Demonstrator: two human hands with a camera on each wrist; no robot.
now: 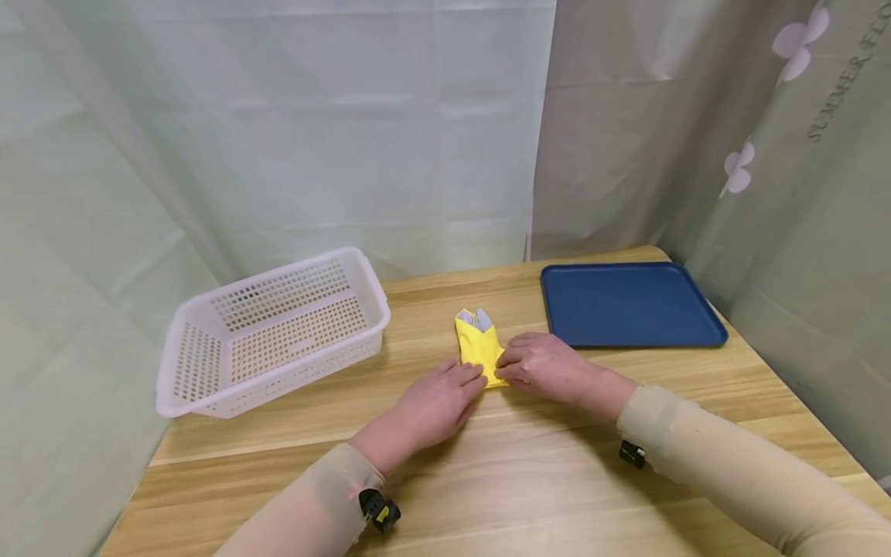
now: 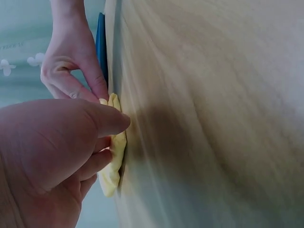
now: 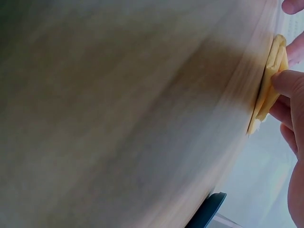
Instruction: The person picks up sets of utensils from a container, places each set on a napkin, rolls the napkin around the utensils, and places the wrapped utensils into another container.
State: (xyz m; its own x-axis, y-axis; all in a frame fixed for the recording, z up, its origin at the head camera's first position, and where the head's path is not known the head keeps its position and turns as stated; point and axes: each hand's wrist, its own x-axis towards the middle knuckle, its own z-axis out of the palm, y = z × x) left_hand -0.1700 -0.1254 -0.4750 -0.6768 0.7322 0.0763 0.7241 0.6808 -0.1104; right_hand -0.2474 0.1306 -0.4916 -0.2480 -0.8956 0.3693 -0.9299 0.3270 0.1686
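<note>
A small folded yellow cloth [image 1: 480, 346] with grey at its far end lies on the wooden table, between my two hands. My left hand [image 1: 437, 401] rests its fingers on the near left part of the cloth, flattening it against the tabletop. From the other side, my right hand [image 1: 546, 366] pinches the near right edge between thumb and fingers. Seen from the right wrist, the cloth [image 3: 270, 88] shows stacked layers beside the thumb. In the left wrist view the cloth [image 2: 114, 166] is partly hidden behind the left hand's thumb and fingers.
A white perforated plastic basket [image 1: 379, 329] stands on the left of the table [image 1: 529, 464]. At the back right lies a blue rectangular tray [image 1: 626, 305]. Pale curtains [image 1: 334, 139] hang behind and on both sides.
</note>
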